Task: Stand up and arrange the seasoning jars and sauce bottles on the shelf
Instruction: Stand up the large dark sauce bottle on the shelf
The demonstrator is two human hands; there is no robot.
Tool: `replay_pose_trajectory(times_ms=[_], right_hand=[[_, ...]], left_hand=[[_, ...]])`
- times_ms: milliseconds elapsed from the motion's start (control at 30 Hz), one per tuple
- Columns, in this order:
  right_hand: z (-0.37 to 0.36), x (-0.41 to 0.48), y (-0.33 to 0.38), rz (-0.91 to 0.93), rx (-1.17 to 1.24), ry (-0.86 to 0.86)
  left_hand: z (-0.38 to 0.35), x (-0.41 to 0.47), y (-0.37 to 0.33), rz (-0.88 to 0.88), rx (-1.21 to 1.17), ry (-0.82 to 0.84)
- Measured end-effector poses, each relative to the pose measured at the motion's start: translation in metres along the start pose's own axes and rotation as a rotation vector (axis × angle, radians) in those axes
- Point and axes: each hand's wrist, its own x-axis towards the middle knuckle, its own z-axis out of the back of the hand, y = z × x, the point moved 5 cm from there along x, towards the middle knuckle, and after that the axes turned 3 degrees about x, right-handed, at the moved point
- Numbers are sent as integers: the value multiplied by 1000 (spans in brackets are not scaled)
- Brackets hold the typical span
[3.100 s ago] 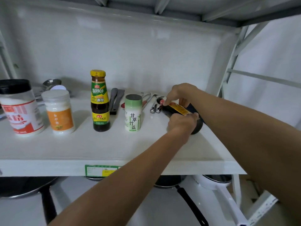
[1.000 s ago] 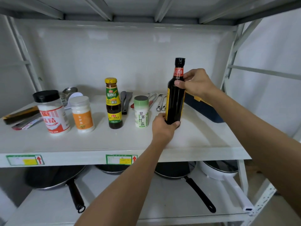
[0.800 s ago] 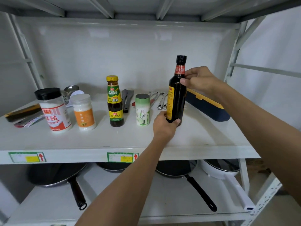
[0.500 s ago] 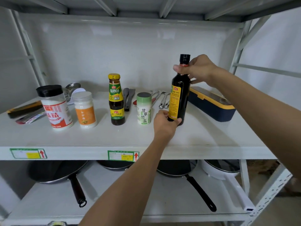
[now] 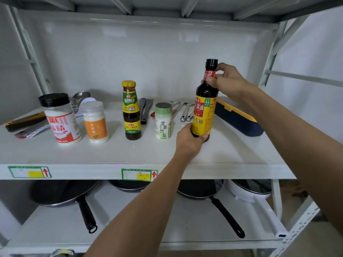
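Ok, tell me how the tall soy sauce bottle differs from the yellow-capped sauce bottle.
The soy sauce bottle is taller with a black cap; the yellow-capped bottle is shorter. The left hand and right hand hold the first; the second stands free. Both are upright with dark contents.

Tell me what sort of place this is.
Probably a kitchen storage rack or pantry corner. Seasoning jars and a soy sauce bottle stand on a white metal shelf, frying pans sit on the tier below, and utensils lie at the back.

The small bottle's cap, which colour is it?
Yellow; the head view shows the small bottle's cap clearly.
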Motion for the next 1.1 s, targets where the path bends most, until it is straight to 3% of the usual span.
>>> replay_pose_trajectory(times_ms=[467,833,1100], right_hand=[[7,-16,-25,116,156,-191],[4,-7,-20,143,61,-220],[1,-4,-18,124,76,-129]], left_hand=[[-2,1,5,42,-22,-15],[4,1,-2,-14,10,-48],[4,2,-2,2,-28,-63]])
